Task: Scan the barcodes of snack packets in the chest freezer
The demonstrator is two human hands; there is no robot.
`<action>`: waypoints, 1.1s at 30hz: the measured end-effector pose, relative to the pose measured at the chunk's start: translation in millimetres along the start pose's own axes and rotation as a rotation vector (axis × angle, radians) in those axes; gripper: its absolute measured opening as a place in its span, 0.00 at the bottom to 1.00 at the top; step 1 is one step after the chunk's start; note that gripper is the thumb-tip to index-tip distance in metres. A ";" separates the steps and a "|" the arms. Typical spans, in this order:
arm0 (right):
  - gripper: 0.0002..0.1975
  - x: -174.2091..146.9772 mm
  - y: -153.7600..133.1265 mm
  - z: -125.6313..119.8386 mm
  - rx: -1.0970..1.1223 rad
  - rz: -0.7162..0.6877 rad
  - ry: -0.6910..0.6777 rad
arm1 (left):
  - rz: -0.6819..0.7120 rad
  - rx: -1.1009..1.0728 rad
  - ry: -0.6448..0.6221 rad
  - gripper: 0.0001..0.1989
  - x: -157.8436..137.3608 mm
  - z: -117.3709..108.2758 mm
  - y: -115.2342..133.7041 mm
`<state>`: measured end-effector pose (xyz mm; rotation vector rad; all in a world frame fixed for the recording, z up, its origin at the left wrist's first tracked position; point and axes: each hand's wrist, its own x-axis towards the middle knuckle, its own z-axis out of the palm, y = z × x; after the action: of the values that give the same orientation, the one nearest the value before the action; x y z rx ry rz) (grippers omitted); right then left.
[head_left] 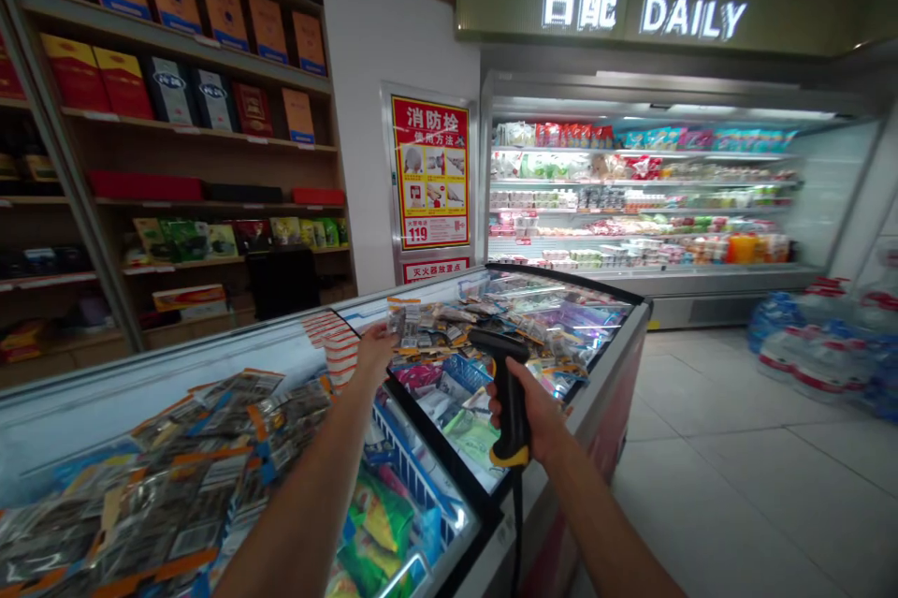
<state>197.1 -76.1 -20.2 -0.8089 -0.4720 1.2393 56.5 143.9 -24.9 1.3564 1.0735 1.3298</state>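
My right hand (533, 406) is wrapped round the grip of a black and yellow barcode scanner (514, 420). A cable hangs down from the scanner's base, and its head points left toward the packets. With my left hand (376, 347) I pinch the edge of a small clear packet (405, 321) with an orange strip, which stands up above the freezer's glass top. Beside it, a loose pile of similar packets (491, 322) covers part of the glass. Another large heap of these packets (182, 476) lies at the left, partly behind my left forearm.
Under the glass, the chest freezer (596, 392) holds bagged goods and a blue basket (413, 458). A striped bag (337, 345) lies near my left hand. Shelves (203, 139) stand left, a refrigerated case (645, 196) behind, and bottled water packs (820, 350) on the floor at right.
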 end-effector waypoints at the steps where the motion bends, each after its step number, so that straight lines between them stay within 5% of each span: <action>1: 0.12 -2.2 1.4 0.9 -0.022 0.006 0.003 | -0.053 -0.117 -0.017 0.16 -8.6 11.8 -0.8; 5: 0.13 -13.3 4.3 -0.1 -0.079 0.041 -0.004 | -0.165 -0.402 -0.047 0.16 -30.4 36.0 -3.9; 9: 0.15 -18.9 7.5 -2.2 -0.119 0.053 0.005 | -0.187 -0.456 -0.068 0.15 -36.7 37.0 -8.8; 16: 0.16 -17.6 14.8 -5.3 -0.110 0.060 0.003 | -0.176 -0.331 -0.068 0.13 -37.1 37.5 -16.9; 22: 0.13 -16.4 5.8 -17.4 -0.063 -0.023 0.083 | -0.036 -0.301 -0.134 0.11 -39.0 48.2 -15.5; 28: 0.12 -16.4 -15.0 -33.7 -0.015 -0.099 0.160 | 0.050 -0.190 -0.215 0.17 -54.6 80.3 -16.1; 33: 0.10 -21.4 -23.5 -48.0 0.006 -0.143 0.163 | 0.054 0.103 -0.253 0.25 -71.2 113.4 -26.0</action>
<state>240.3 -112.6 -31.0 -0.8485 -0.3865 1.0332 167.8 74.9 -63.0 1.5926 0.9487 1.1179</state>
